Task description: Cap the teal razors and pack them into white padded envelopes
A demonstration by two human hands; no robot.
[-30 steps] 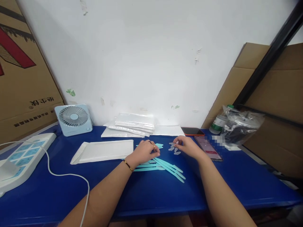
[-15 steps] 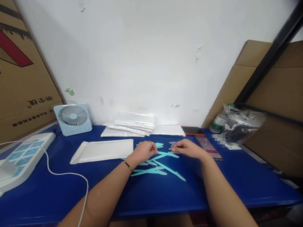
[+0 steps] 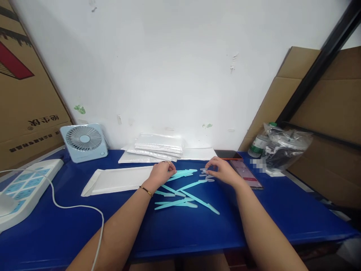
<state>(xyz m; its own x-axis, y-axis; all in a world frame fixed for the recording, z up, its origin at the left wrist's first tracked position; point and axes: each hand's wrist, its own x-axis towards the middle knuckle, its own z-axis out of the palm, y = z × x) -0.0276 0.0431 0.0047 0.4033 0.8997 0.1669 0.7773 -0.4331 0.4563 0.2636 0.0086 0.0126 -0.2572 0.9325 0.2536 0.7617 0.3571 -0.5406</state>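
Observation:
My left hand (image 3: 164, 172) is closed, thumb and finger pinching the handle end of a turquoise eyebrow razor. That razor lies with a small bunch of eyebrow razors (image 3: 186, 172) pointing right. My right hand (image 3: 222, 171) pinches a small clear blade cap (image 3: 204, 171) over a few other loose clear caps (image 3: 209, 180). Closer to me, several turquoise razors (image 3: 197, 200) lie crossed over each other, with pale caps on their tips. The fingertips of both hands partly hide what they hold.
A white padded mailer (image 3: 118, 180) lies left of my left hand; a stack of mailers (image 3: 159, 145) sits by the wall. Phones (image 3: 245, 173), a bottle (image 3: 258, 146) and a plastic-wrapped item (image 3: 286, 150) stand right. A fan (image 3: 84, 141), power strip (image 3: 31, 188) and white cable (image 3: 81, 207) are left.
My left hand has moved left and away from me, bringing its razor to the far bunch. My right hand has shifted slightly away, above the loose caps.

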